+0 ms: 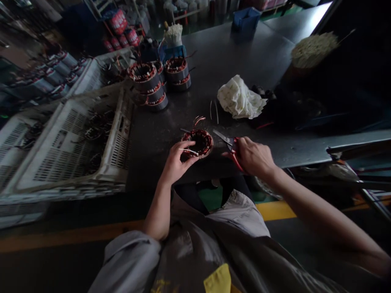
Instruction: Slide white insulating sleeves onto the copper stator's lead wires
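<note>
Red-handled scissors (231, 147) are grasped in the right hand (253, 156), fingers curled around the handles, with the blades pointing to 10 o'clock, near but apart from the wound copper stator (207, 151). That stator lies on the dark metal workbench (210, 53), straight ahead; the left hand (176, 162) grasps its near left rim between thumb and fingers, covering part of the windings. A thin white tie (188, 151) crosses that rim beside the fingers.

Taking the stator as the clock's centre, two thin white strips (217, 112) lie at 1 o'clock, and a crumpled white cloth (240, 97) sits at 2, near small dark items.

At 9 o'clock, a white slatted crate (58, 150) stands close to the bench's left side, holding dark, tangled wired pieces (96, 130); its wall hides some of them. Another white crate (88, 77) at 10 also holds dark pieces.

Stacked stators (155, 91) rise at 10 to 11 o'clock, partly blocking a blue container (180, 51) that holds a pale bundle (174, 34). Farther off, a blue bin (246, 19) rests at 1, its contents unclear, and a pale, bristly bundle (314, 49) stands at 2.
</note>
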The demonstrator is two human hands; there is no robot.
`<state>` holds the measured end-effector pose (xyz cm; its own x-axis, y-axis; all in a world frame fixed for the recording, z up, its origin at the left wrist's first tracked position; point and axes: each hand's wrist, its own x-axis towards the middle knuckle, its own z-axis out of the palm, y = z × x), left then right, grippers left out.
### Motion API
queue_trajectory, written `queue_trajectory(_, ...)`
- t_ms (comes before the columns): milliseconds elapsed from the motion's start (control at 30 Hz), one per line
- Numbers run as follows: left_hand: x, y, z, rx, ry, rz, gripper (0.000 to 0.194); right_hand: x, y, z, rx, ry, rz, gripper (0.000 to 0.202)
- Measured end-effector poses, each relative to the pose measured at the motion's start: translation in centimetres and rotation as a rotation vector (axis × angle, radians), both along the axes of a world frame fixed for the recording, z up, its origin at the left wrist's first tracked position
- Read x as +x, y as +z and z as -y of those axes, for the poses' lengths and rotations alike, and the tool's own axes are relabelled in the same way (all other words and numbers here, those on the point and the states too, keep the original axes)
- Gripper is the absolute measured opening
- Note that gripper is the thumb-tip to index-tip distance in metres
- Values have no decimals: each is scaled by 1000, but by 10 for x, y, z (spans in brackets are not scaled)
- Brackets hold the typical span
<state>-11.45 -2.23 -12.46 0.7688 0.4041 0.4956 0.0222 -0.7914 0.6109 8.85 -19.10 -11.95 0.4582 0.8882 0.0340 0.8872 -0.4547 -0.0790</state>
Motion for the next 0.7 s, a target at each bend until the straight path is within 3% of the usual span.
queue_trajectory(67, -6, 1, -4, -40, -17, 11, 34, -9, 3, 10, -21, 79, 81, 47)
queue_trajectory(233, -9, -3, -9, -55, -12, 40, 21, -28, 6, 11, -83, 210, 150, 53)
queue_trajectory(400, -8, -6, -8, -48, -27, 79, 17, -36, 10, -4, -120, 214, 153, 48)
queue_trajectory(700, -9, -8, -8, -42, -26, 88, 13, -35, 18, 2, -135, 161, 180, 46)
